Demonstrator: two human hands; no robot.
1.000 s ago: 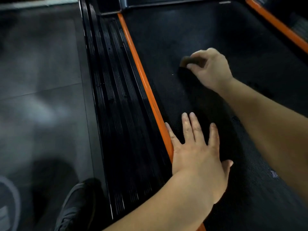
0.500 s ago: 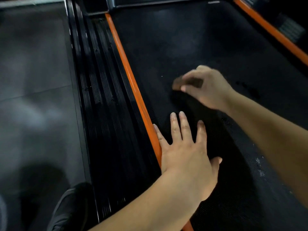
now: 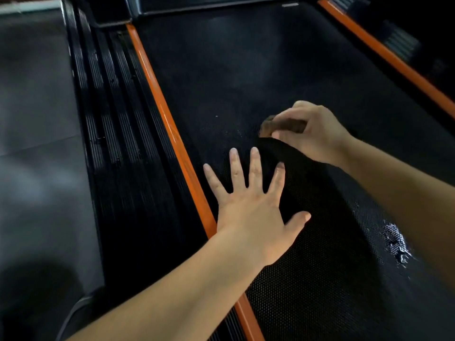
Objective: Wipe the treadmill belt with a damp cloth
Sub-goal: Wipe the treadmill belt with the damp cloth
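The right hand [image 3: 312,130] curls its fingers around a small brownish cloth [image 3: 270,125], mostly hidden, pressed on the black dimpled belt [image 3: 246,70]. The left hand [image 3: 248,207] lies flat with fingers spread beside the orange strip [image 3: 170,129]. Wet specks [image 3: 396,242] glisten at right.

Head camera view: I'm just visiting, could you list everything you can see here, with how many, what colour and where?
treadmill belt: one, black, textured, fills the middle of the view
left orange strip: one, orange, along the belt's left edge
right orange strip: one, orange, along the belt's right edge
ribbed side rail: one, black, left of the left orange strip
floor: grey, far left
wet patch: one, glistening, on the belt at lower right
cloth: one, brownish, mostly hidden in the right hand
left hand: one, flat on the belt, fingers spread
right hand: one, grips the cloth, on the belt
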